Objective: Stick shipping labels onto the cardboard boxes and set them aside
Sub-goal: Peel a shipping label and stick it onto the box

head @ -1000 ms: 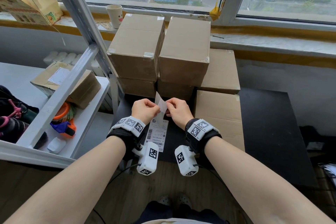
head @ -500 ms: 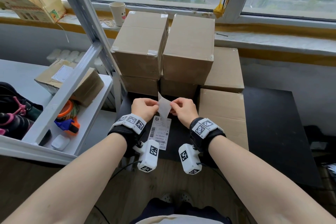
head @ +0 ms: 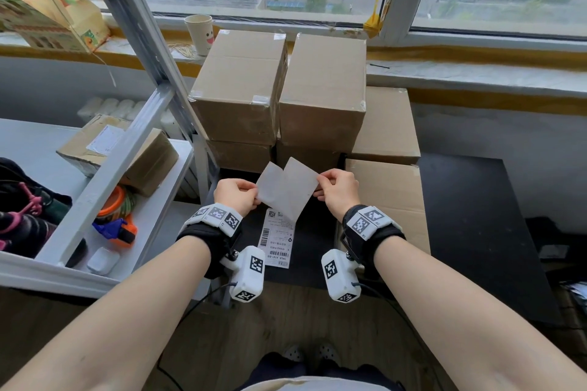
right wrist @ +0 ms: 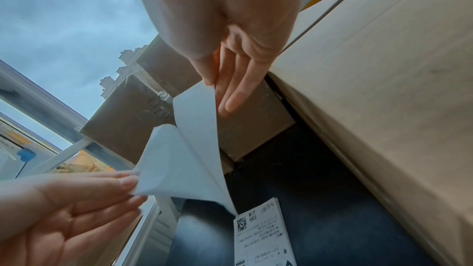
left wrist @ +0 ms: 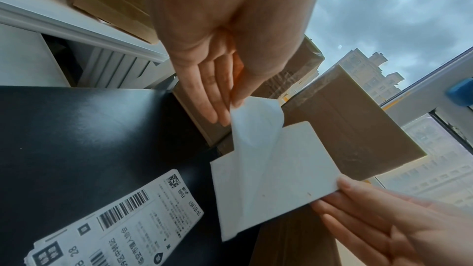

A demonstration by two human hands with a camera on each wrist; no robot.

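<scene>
Above the black table [head: 476, 216], both hands hold a white label sheet [head: 297, 190] that is partly split into two layers. My left hand [head: 254, 197] pinches the thin curling layer [left wrist: 253, 120] at its corner. My right hand [head: 317, 190] pinches the stiffer layer [left wrist: 279, 169] at its right edge. The layers still join along a slanted line low down. Printed shipping labels [head: 278, 240] lie on the table under the hands. Several plain cardboard boxes [head: 241, 86] are stacked just behind, with a low box [head: 387, 200] beside my right hand.
To the left stands a white metal shelf [head: 104, 168]. It carries a labelled cardboard box [head: 117, 149], an orange tape dispenser [head: 117, 225] and dark bags. A paper cup [head: 198, 33] stands on the windowsill. The table's right half [head: 470, 232] is bare black surface.
My hands have moved apart and the two layers of the sheet have spread much wider. One second ago only a narrow corner was separated.
</scene>
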